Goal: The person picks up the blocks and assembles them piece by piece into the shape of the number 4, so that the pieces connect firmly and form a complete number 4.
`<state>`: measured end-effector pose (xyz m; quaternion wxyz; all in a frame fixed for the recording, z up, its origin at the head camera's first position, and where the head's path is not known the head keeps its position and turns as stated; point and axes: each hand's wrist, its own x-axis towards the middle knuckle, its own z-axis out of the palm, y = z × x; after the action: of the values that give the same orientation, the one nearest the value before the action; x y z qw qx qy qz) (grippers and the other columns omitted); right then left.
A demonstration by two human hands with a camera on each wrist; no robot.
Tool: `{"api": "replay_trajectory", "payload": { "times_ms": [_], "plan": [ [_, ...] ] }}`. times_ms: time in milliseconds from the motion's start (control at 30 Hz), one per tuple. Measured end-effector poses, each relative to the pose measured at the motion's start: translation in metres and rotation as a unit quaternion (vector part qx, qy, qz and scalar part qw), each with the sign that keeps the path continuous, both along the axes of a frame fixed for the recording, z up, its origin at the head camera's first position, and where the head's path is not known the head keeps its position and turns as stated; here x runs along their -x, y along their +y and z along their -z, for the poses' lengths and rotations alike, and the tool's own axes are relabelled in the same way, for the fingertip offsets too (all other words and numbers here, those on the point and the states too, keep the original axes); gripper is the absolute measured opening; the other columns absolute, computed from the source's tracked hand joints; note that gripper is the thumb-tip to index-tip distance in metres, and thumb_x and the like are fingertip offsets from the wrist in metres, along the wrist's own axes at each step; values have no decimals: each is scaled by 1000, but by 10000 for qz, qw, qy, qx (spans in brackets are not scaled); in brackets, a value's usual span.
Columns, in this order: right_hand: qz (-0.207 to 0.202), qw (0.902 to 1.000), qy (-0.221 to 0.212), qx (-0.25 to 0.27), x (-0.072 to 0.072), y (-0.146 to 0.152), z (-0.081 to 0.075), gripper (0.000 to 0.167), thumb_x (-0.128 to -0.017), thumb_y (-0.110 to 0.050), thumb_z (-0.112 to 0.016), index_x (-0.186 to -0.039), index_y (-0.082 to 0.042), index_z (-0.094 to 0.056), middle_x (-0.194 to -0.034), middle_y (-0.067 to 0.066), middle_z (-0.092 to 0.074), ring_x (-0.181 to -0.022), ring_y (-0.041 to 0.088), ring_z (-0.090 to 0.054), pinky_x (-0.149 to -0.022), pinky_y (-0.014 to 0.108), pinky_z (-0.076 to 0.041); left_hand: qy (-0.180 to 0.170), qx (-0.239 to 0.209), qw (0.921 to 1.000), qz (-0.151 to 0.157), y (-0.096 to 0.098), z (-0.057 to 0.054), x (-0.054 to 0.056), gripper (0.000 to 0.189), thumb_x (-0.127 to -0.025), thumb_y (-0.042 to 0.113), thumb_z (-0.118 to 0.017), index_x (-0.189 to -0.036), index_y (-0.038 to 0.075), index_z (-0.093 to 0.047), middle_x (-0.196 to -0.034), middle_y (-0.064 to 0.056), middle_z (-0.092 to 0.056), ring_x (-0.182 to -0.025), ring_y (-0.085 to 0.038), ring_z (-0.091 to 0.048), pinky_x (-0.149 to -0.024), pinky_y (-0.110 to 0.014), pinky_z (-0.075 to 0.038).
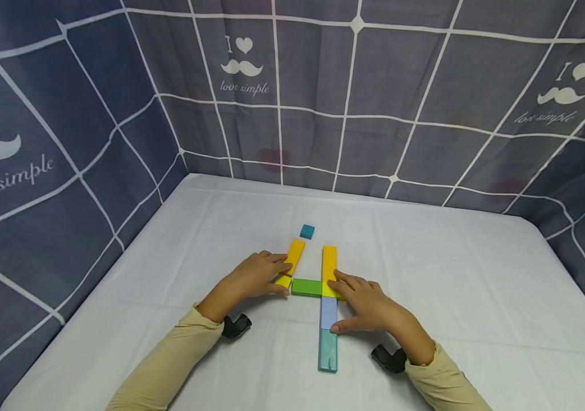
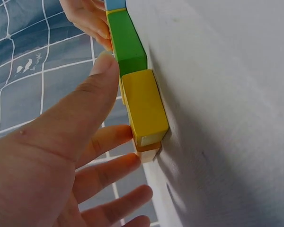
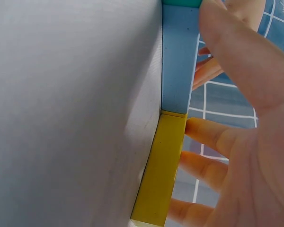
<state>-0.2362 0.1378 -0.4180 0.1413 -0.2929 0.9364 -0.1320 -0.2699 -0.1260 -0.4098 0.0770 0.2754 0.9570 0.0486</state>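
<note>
Flat coloured blocks lie end to end on the white cloth. My left hand (image 1: pixel 256 275) rests its fairly straight fingers against a yellow block (image 2: pixel 144 106) and an orange-yellow block (image 1: pixel 296 254); its thumb lies by the end of the green block (image 1: pixel 306 287). On the right, my right hand (image 1: pixel 369 302) touches the column with extended fingers, near a yellow block (image 3: pixel 161 170) partly hidden in the head view. Its thumb lies at the joint between the light blue block (image 1: pixel 329 313) and the teal block (image 1: pixel 328 351). Another orange-yellow block (image 1: pixel 329 264) tops this column.
A small blue-teal square block (image 1: pixel 307 231) lies apart behind the others. White cloth (image 1: pixel 441 274) spreads around the blocks on the table. A dark checked curtain (image 1: pixel 313 137) with white lines stands behind and along both sides.
</note>
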Motion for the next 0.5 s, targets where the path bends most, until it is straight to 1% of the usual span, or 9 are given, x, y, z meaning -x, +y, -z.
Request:
{"api": "replay_trajectory", "payload": {
  "times_ms": [233, 500],
  "plan": [
    [21, 10000, -34, -21, 0, 0, 0, 92, -67, -65, -64, -140, -16, -36, -151, 9, -22, -134, 32, -26, -100, 56, -26, 32, -10, 10000, 92, 0, 1, 1, 64, -75, 52, -65, -128, 18, -54, -140, -4, -44, -123, -26, -45, -98, -42, -38],
    [41, 10000, -39, -29, 1, 0, 0, 91, -67, -64, -65, -140, -16, -36, -151, 8, -22, -134, 31, -26, -100, 56, -26, 111, 35, 9999, 81, 1, 2, 1, 63, -75, 52, -65, -128, 19, -54, -139, -3, -45, -122, -25, -46, -98, -42, -38]
  ]
}}
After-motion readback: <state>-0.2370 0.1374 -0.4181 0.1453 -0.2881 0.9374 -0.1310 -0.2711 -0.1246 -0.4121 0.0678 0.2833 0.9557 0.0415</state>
